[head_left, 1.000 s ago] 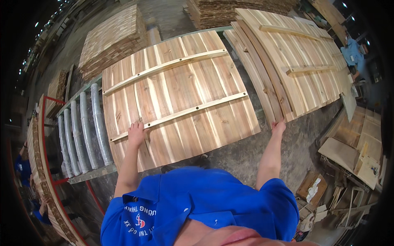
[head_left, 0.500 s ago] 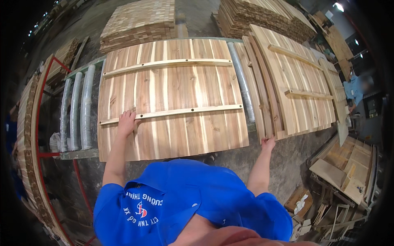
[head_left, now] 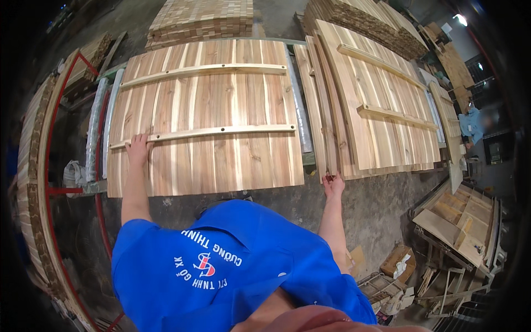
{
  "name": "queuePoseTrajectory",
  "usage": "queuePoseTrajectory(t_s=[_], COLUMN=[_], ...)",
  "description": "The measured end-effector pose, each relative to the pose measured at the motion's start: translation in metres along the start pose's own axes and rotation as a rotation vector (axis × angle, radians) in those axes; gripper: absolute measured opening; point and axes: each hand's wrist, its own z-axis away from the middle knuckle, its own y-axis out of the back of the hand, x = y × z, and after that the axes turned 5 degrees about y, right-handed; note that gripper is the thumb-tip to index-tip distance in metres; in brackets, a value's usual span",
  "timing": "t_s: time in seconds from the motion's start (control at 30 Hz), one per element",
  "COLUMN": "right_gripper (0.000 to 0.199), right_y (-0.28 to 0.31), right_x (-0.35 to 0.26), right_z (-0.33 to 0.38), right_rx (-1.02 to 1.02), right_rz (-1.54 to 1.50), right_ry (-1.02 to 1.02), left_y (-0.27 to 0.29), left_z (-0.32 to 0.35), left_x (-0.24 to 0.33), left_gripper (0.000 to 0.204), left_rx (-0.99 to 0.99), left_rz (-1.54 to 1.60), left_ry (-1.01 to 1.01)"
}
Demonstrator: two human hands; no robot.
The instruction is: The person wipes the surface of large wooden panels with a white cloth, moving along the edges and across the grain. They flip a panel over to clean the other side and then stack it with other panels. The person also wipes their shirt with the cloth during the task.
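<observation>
A wooden panel (head_left: pixel 204 160) of joined light and brown planks lies flat in front of me, with two dark-dotted battens across it. My left hand (head_left: pixel 138 150) is closed over the left end of its nearer batten (head_left: pixel 221 131). On the right rests a stack of similar panels, the top panel (head_left: pixel 392 138) also bearing two battens. At the near left corner of that stack, my right hand (head_left: pixel 333 185) grips the end of a lower wooden panel (head_left: pixel 326 127); its fingertips are partly hidden.
The panels rest on a conveyor with plastic-wrapped rollers (head_left: pixel 93 133). A red frame (head_left: pixel 51 138) stands at left beside stacked wood. More wood stacks (head_left: pixel 202 19) lie beyond. At right are a wooden bench (head_left: pixel 464 221), a cardboard box (head_left: pixel 399 263) and a person in blue (head_left: pixel 472 123).
The near panel and the right-hand stack have slid left along the rollers, with both my hands moving along on them. Fewer rollers show at the left now.
</observation>
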Motion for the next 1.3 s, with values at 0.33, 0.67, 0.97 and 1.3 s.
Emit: queuePoseTrajectory(t_s=[0.33,0.67,0.97,1.3], right_gripper=[0.034,0.034,0.026,0.051], right_y=[0.008,0.004,-0.025,-0.035], right_x=[-0.017,-0.010,0.004,0.124], right_z=[-0.013,-0.019,0.022,0.103], right_rx=[-0.139,-0.052,0.021,0.271], right_rz=[0.175,0.151,0.231,0.351], right_ry=[-0.021,0.009,0.053,0.229], left_y=[0.009,0.000,-0.018,-0.022], left_z=[-0.012,-0.011,0.005,0.018], left_x=[0.016,0.009,-0.024,-0.041], left_gripper=[0.041,0.039,0.042,0.056], left_rx=[-0.196,-0.111,0.096,-0.024], left_rz=[-0.108,-0.107,-0.062,-0.061], left_ry=[0.004,-0.058,-0.073,-0.019])
